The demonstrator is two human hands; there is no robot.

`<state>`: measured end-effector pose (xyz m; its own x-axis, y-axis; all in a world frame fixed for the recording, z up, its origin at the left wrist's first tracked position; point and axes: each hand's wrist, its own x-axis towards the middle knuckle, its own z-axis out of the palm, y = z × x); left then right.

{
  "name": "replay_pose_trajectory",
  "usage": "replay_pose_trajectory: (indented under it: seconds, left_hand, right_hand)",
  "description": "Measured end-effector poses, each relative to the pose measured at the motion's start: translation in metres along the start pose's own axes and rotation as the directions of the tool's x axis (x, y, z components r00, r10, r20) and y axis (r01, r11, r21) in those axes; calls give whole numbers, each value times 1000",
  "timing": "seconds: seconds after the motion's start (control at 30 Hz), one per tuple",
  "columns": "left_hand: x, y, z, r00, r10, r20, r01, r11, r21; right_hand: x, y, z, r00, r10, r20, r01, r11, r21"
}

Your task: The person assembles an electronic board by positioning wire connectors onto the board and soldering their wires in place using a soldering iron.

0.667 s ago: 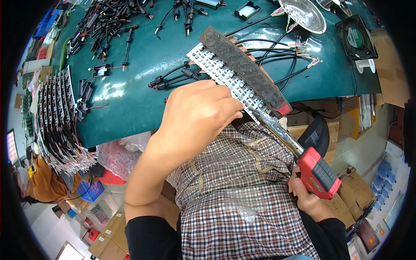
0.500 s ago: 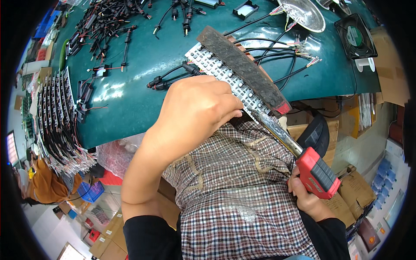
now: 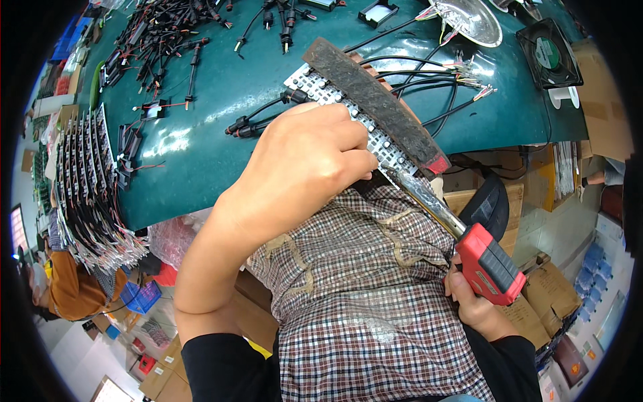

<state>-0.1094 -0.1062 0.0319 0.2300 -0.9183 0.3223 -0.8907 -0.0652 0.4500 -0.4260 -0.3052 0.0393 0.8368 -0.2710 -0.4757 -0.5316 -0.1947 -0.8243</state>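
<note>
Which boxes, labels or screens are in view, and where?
Cardboard boxes: lower right, below the right hand; brown.
Fan label: top right on the black square fan; round, green.
Screen: far left edge; a glowing strip.
Blue crate: lower left floor.

Dark teal table (image 3: 214, 134), red tool handle (image 3: 492, 264) with black trim, brown-and-white checked shirt (image 3: 362, 295), black cables (image 3: 161, 40) far left, silvery perforated strip (image 3: 382, 144)

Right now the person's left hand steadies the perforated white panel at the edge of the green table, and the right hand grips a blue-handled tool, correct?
Not quite: the head view shows the tool's handle is red, not blue. The rest holds: the left hand steadies the perforated white panel at the edge of the green table, and the right hand grips that tool.
</note>
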Motion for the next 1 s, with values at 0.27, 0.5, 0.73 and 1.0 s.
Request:
replay_pose_trajectory:
  seconds: [0.27,0.5,0.73,1.0]
  left_hand:
    - [0,-7,2,999,48,-8,-49,998,-43]
    - [2,-10,1,996,89,11,-88,996,-29]
    - [1,-5,2,996,89,26,-90,995,53]
    - [1,1,0,996,75,38,-78,995,69]
  right_hand:
    - [-1,-2,0,1000,7,-1,-7,1000,0]
    - [1,-4,2,999,50,13,-51,998,26]
    - [5,-14,5,997,80,-23,-79,996,48]
    - [12,-19,5,997,-74,-24,73,997,-15]
